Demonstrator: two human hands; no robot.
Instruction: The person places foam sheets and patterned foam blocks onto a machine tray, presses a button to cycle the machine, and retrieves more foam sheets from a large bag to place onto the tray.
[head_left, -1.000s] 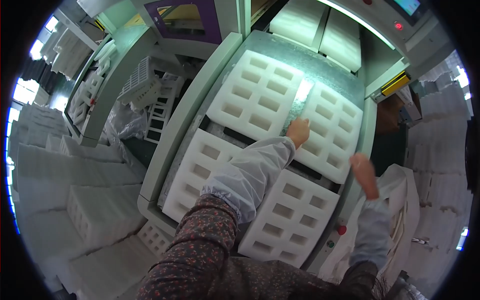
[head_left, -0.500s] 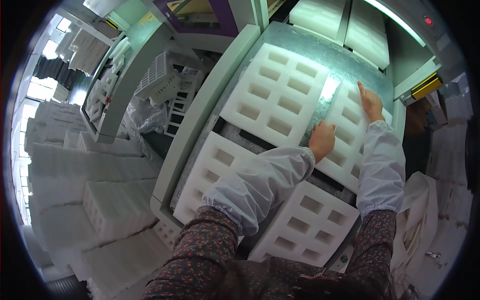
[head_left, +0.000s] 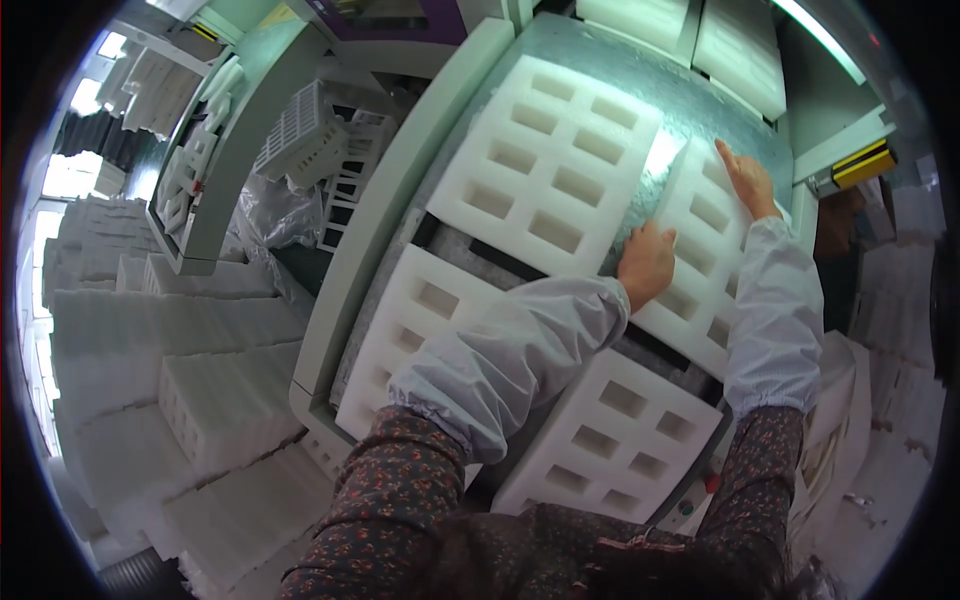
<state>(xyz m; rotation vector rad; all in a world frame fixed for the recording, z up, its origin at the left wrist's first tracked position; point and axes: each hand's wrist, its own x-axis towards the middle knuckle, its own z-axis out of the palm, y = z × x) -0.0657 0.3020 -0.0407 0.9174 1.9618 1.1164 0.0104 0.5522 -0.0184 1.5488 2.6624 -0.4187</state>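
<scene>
A white foam tray (head_left: 687, 252) with rectangular pockets lies at the right of the machine's metal bed, between my two hands. My left hand (head_left: 648, 262) is closed at its left edge, fingers curled down against the foam. My right hand (head_left: 750, 182) rests along the tray's right side, fingers stretched out and partly over the top. Left of it lies a second foam tray (head_left: 515, 140), with a narrow gap of bare metal between the two. Two nearer foam trays, one at the left (head_left: 415, 300) and one in front (head_left: 640, 430), are partly hidden by my left sleeve and body.
More white foam blocks (head_left: 740, 55) stand at the back of the bed. A grey rail (head_left: 400, 220) borders the bed on the left. Beyond it are a white plastic basket (head_left: 295, 130) and stacked foam (head_left: 220, 400). A yellow-black device (head_left: 862, 165) sits at right.
The view has shifted slightly. Both hands stay at the sides of the right foam tray, which looks about the same relative to the bed.
</scene>
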